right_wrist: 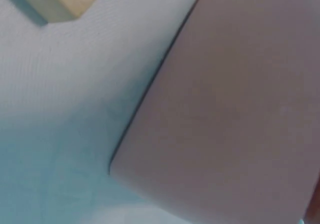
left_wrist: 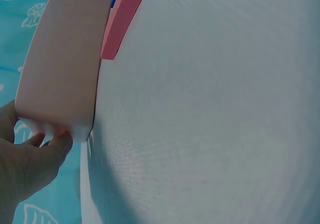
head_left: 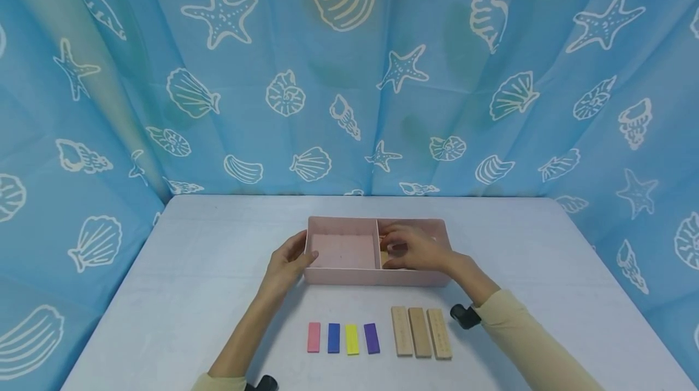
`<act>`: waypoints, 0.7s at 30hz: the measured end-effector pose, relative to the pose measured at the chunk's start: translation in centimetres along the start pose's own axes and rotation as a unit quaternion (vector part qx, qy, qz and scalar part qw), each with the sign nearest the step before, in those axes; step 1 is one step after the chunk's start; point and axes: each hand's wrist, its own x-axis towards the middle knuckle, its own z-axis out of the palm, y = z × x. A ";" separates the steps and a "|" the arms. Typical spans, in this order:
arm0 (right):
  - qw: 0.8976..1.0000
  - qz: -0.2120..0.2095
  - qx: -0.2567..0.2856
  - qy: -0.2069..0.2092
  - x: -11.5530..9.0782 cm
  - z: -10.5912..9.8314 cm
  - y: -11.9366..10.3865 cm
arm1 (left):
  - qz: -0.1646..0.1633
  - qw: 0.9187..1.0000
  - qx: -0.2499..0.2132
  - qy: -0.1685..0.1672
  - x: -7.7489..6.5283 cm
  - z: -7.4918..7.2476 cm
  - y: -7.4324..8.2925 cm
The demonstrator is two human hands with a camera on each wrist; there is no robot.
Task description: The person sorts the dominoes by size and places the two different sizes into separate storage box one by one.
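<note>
Centrally, low in the head view, a divided pink box (head_left: 377, 277) sits on the table (head_left: 218, 245). The left hand (head_left: 289, 260) grips its left end, thumb over the rim and fingers outside. The right hand (head_left: 415, 249) reaches into the right compartment, fingers bent at a wood piece (head_left: 384, 255); whether they pinch it cannot be told. Bottom centre, a row runs left to right: pink block (head_left: 314, 337), blue block (head_left: 334, 338), yellow block (head_left: 352, 340), purple block (head_left: 372, 339), then three wood blocks (head_left: 420, 333). In the left wrist view, the box occupies the upper left, with fingertips against its end wall; the pink block appears at top. In the right wrist view, the box wall fills the right side; a wood block crosses the upper-left corner.
</note>
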 end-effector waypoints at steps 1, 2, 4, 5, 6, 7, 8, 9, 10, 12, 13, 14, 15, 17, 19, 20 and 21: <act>1.000 0.004 0.007 0.001 -0.1 -0.1 0.0 | 0.001 1.000 0.000 0.000 0.0 0.0 0.0; 1.000 0.008 0.014 0.003 -0.3 -0.3 -0.2 | 0.001 1.000 0.001 0.000 0.0 0.0 0.0; 1.000 0.014 0.022 0.008 -0.7 -0.6 -0.3 | 0.002 1.000 0.000 0.000 0.0 0.0 0.0; 0.999 0.016 0.028 0.011 -0.9 -0.9 -0.4 | 0.002 1.000 0.001 0.001 0.0 0.0 0.0; 0.999 0.017 0.032 0.013 -1.1 -1.2 -0.6 | 0.003 1.000 0.001 0.001 0.0 0.0 0.0; 0.999 0.017 0.034 0.017 -1.3 -1.5 -0.7 | 0.003 1.000 0.002 0.001 0.0 0.0 0.0; 0.999 0.017 0.034 0.020 -1.5 -1.8 -0.8 | 0.003 1.000 0.003 0.002 0.0 0.0 0.0; 0.999 0.016 0.036 0.024 -1.7 -2.0 -0.8 | 0.003 1.000 0.005 0.002 0.0 0.1 0.0; 0.999 0.011 0.037 0.029 -1.9 -2.3 -0.9 | 0.002 1.000 0.007 0.003 0.0 0.1 0.0; 0.999 0.008 0.031 0.040 -2.5 -3.0 -1.1 | 0.003 1.000 0.007 0.003 -0.1 0.1 0.0; 0.999 0.006 0.027 0.047 -2.8 -3.3 -1.2 | 0.005 1.000 0.006 0.002 -0.1 0.0 0.0; 0.998 0.002 0.019 0.055 -3.1 -3.6 -1.4 | 0.007 1.000 0.006 0.001 -0.1 0.0 0.0; 0.998 -0.003 0.015 0.062 -3.5 -3.9 -1.6 | 0.009 1.000 0.005 0.000 -0.1 0.0 0.0; 0.997 -0.005 0.009 0.071 -4.3 -4.5 -2.1 | 0.013 1.000 0.002 -0.004 -0.1 0.0 0.0; 0.997 -0.008 0.012 0.078 -5.1 -5.1 -2.6 | 0.012 1.000 0.001 -0.004 -0.1 0.0 0.0; 0.997 -0.011 0.014 0.081 -5.5 -5.4 -2.8 | 0.010 1.000 0.001 -0.003 -0.1 0.0 0.0; 0.996 -0.015 0.016 0.083 -5.9 -5.6 -2.9 | 0.008 1.000 0.002 -0.002 -0.1 0.0 0.0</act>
